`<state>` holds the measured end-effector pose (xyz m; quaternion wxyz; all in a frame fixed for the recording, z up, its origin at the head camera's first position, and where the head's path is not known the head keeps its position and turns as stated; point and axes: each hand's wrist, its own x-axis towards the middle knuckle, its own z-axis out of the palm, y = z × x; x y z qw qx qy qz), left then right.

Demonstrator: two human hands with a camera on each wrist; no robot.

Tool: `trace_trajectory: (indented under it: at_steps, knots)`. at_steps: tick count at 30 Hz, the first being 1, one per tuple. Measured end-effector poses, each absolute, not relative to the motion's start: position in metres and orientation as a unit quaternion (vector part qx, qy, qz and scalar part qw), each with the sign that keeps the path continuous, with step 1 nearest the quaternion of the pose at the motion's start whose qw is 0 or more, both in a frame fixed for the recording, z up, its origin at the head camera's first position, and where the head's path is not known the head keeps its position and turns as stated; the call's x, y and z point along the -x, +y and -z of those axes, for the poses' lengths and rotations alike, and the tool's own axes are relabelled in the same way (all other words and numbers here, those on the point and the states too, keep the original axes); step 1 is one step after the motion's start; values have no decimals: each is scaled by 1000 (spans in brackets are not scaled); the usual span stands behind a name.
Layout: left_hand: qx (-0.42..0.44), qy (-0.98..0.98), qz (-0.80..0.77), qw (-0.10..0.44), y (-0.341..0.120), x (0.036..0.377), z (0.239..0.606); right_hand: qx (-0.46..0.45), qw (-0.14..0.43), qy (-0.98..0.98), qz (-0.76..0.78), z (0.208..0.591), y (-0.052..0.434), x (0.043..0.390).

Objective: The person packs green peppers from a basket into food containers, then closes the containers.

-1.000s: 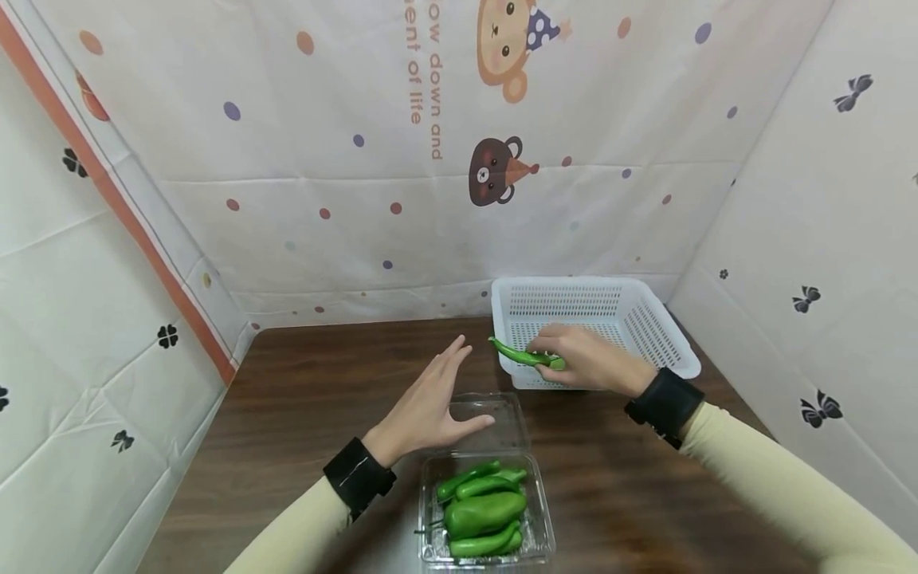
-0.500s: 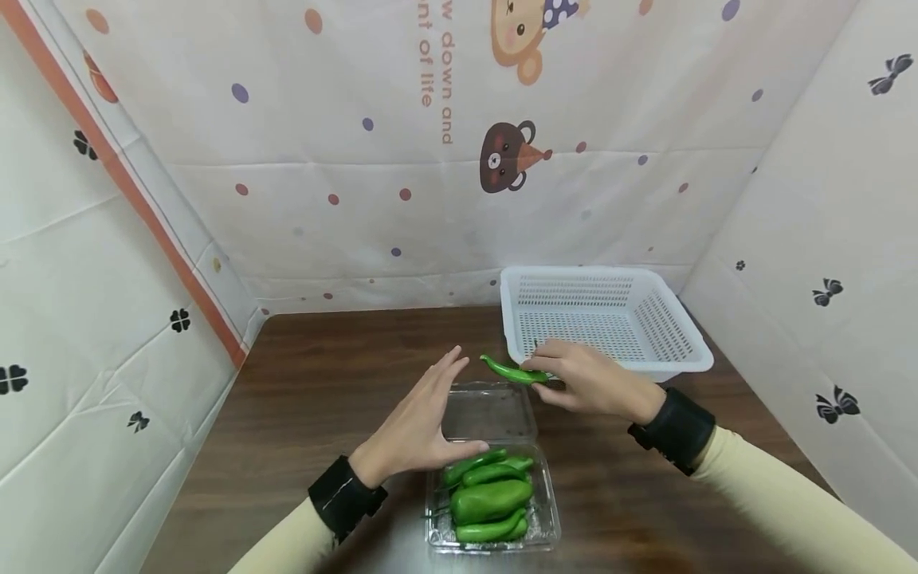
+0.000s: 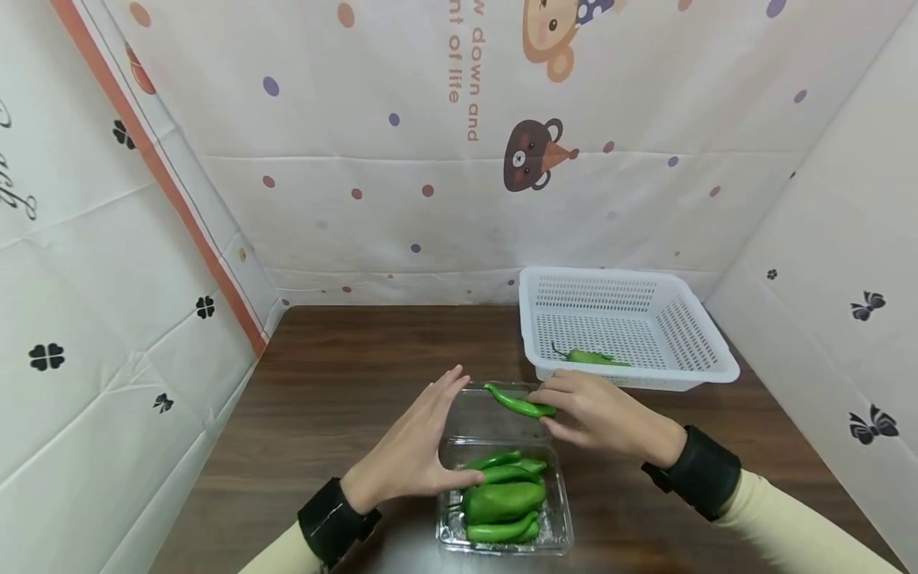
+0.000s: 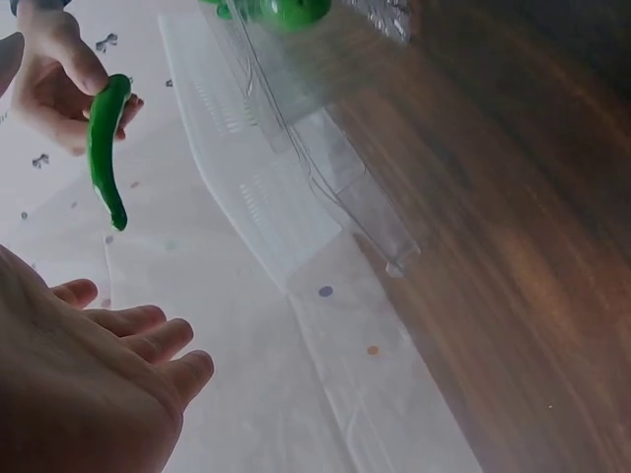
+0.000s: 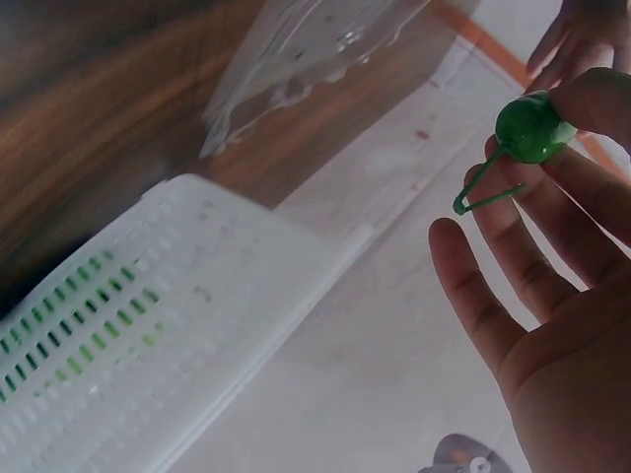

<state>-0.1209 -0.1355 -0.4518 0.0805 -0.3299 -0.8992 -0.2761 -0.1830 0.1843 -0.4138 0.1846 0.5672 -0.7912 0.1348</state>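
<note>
We see a dark wooden worktop (image 3: 344, 399) enclosed by white sheet walls (image 3: 402, 199) printed with dots, cartoon bears (image 3: 532, 155) and bows, and an orange stripe (image 3: 172, 191) at left.

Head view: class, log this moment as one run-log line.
right hand: pinches slim green chili pepper | left hand: open, touching clear plastic clamshell box | white slotted plastic basket: one pepper inside

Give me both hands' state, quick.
Left hand: open, fingers straight, thumb touching the clear box.
Right hand: pinching a green pepper by its stem end.
</note>
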Motion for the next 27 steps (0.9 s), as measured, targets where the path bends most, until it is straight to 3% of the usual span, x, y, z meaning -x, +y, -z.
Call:
trace_trajectory:
  at_steps: [27]
  knots:
    - [369, -887, 264, 87, -146, 86, 463, -611, 174, -757, -153, 428, 159, 140]
